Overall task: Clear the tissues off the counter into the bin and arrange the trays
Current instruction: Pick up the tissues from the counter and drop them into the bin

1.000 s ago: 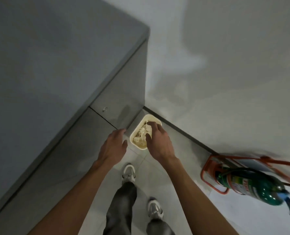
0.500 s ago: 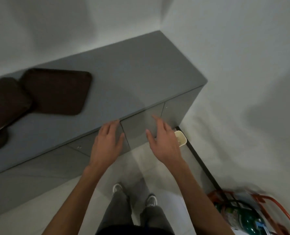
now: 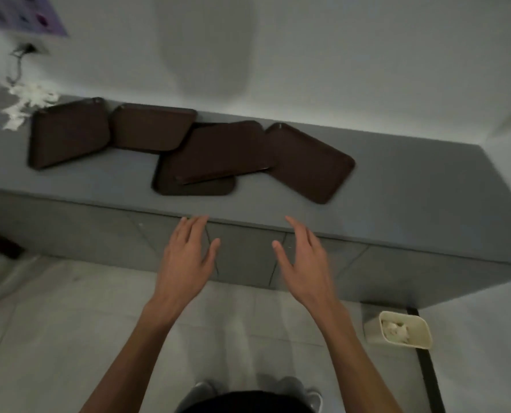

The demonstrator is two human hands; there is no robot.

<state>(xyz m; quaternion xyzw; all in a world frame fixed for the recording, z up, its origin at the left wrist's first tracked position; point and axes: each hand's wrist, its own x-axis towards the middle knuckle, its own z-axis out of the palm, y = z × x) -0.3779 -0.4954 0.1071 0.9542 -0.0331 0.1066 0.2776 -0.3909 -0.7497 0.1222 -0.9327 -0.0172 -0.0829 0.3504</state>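
Note:
Several dark brown trays lie scattered on the grey counter [image 3: 397, 186]: one at the left [image 3: 68, 132], one beside it [image 3: 151, 128], two overlapping in the middle [image 3: 221, 150], one at the right [image 3: 309, 162]. White crumpled tissues [image 3: 27, 104] lie at the counter's far left end. A cream bin [image 3: 405, 330] with tissues inside stands on the floor by the counter's right end. My left hand [image 3: 187, 260] and my right hand [image 3: 303, 263] hover in front of the counter's front edge, fingers straight, holding nothing.
Grey cabinet doors [image 3: 245, 257] run under the counter. A wall socket with a cable [image 3: 24, 52] and a purple poster [image 3: 21, 16] are on the wall at the upper left. The floor [image 3: 54, 323] is light tile; a cable lies at its left edge.
My view swung from the bin up and left along the counter. My right hand left the bin empty. Both hands rose in front of the counter edge, and the trays came into view.

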